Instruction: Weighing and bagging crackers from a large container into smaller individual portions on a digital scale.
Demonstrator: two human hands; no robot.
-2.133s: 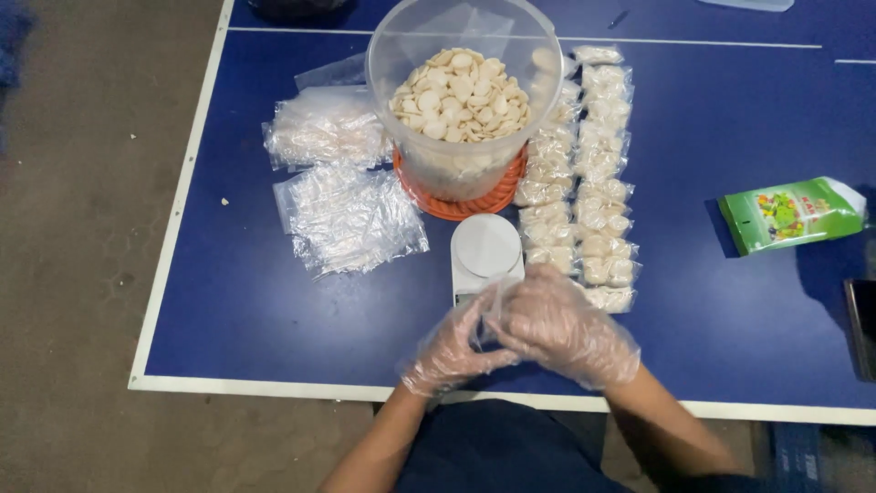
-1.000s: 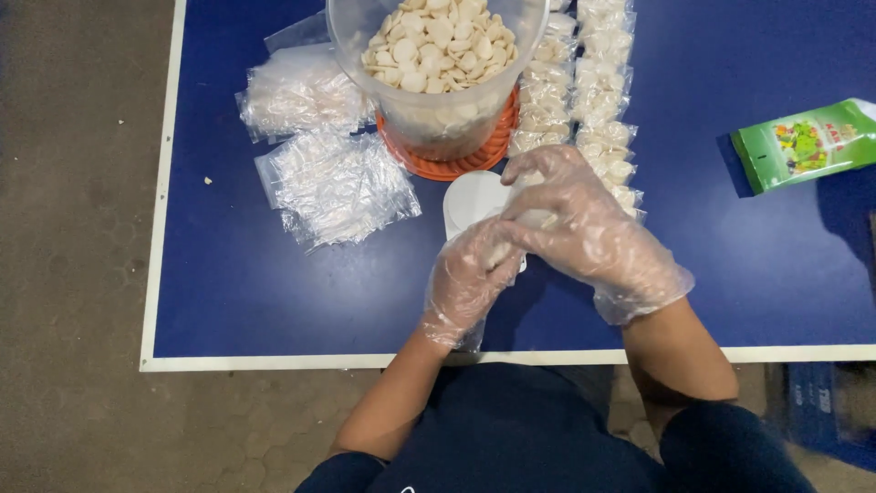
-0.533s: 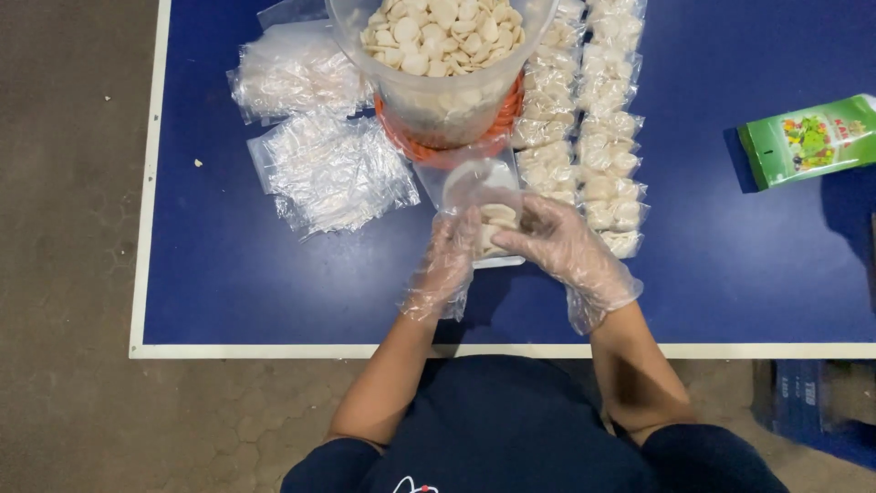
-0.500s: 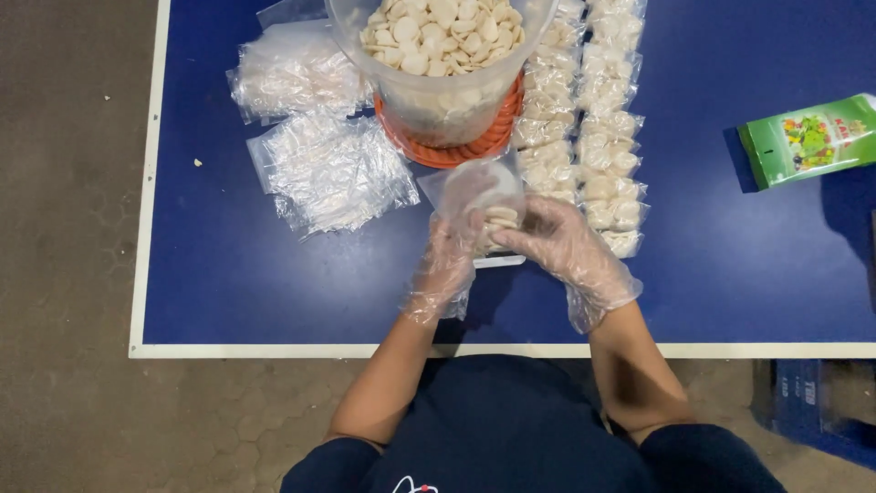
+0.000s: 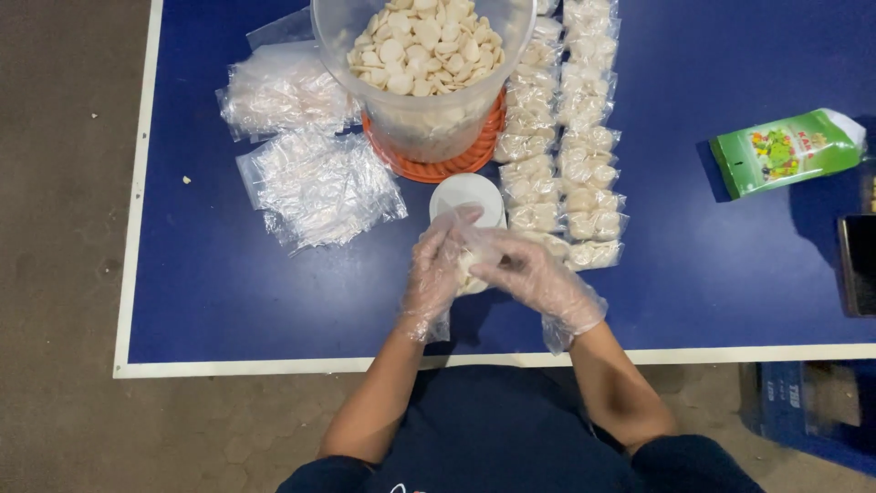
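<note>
Both my hands wear thin clear plastic gloves and meet over the near edge of the blue table [image 5: 228, 292]. My left hand [image 5: 436, 269] and my right hand [image 5: 529, 274] close together on a small clear bag of pale round chips [image 5: 471, 270]. Just beyond them sits a small white scale [image 5: 467, 195]. Behind the scale, a big clear tub of pale round chips [image 5: 422, 64] stands on an orange lid [image 5: 447, 166].
Two rows of filled small bags [image 5: 575, 155] run along the tub's right side. Piles of empty clear bags [image 5: 319, 183] lie at the left. A green pouch [image 5: 787, 151] lies at the right, a dark phone [image 5: 858, 265] at the right edge.
My hands lifted toward the scale and tub, then drew back to the near edge with the small filled bag held between them. The view shifted slightly.
</note>
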